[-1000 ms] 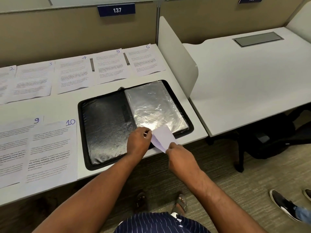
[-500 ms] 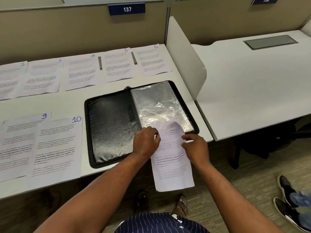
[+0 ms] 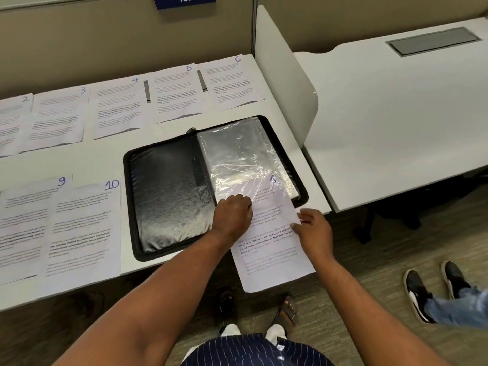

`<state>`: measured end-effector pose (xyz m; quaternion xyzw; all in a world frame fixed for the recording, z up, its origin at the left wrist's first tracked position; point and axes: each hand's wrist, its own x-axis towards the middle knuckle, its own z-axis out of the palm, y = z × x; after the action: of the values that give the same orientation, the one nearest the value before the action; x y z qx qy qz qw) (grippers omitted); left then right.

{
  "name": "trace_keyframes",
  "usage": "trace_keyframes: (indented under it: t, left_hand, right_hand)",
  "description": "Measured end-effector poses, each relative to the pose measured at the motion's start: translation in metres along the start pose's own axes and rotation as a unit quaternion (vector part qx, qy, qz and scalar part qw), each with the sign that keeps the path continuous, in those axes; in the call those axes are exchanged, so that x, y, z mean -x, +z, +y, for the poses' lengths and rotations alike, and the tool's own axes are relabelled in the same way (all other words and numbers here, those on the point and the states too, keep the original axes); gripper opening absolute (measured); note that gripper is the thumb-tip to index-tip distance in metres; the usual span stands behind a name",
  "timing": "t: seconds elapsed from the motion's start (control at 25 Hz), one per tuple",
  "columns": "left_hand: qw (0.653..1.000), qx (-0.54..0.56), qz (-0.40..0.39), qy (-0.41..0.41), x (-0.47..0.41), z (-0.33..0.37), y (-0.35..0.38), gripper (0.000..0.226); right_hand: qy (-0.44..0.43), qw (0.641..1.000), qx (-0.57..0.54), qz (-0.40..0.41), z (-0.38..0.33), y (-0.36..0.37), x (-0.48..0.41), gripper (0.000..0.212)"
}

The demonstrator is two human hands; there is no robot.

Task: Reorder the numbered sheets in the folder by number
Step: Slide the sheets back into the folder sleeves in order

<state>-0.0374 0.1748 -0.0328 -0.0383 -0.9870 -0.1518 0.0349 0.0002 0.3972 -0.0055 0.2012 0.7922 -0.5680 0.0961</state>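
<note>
A black zip folder (image 3: 163,196) lies open on the desk, with a clear plastic sleeve (image 3: 243,154) on its right half. The top of a printed sheet (image 3: 269,257) is inside the sleeve, where a blue number shows through the plastic. Its lower half hangs over the desk's front edge. My left hand (image 3: 232,215) has its fingers curled on the sleeve's lower left edge at the opening. My right hand (image 3: 314,233) pinches the sheet's right edge. Sheets 2 to 6 (image 3: 179,93) lie in a back row. Sheets 9 and 10 (image 3: 84,228) lie front left.
A white divider panel (image 3: 285,83) stands just right of the folder, with a second desk (image 3: 396,114) beyond it. On the floor at the right are another person's shoes (image 3: 433,289). My own feet (image 3: 287,310) are below the desk edge.
A second ago both hands held only a curled corner of the sheet at the folder's front edge. Since then it has straightened and slid upward into the sleeve.
</note>
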Motion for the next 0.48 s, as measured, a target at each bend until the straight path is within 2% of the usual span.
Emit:
trace_keyframes:
  t: [0.12, 0.24, 0.36, 0.48]
  left_hand:
    - [1.000, 0.002, -0.007, -0.013, -0.001, 0.001, 0.002, 0.019]
    - [1.000, 0.008, 0.003, -0.020, 0.000, 0.002, 0.002, 0.017]
    - [1.000, 0.014, 0.017, -0.020, 0.000, 0.003, 0.005, 0.014]
    - [0.999, 0.014, 0.028, -0.023, -0.001, 0.008, 0.007, 0.012]
  right_hand:
    - [0.101, 0.992, -0.069, 0.014, 0.041, -0.021, 0.024, 0.046]
    - [0.210, 0.969, -0.129, -0.022, 0.081, -0.029, 0.053, 0.030]
    - [0.261, 0.943, -0.194, -0.071, 0.096, -0.020, 0.074, 0.018]
    - [0.277, 0.930, -0.233, -0.064, 0.096, -0.009, 0.077, 0.009]
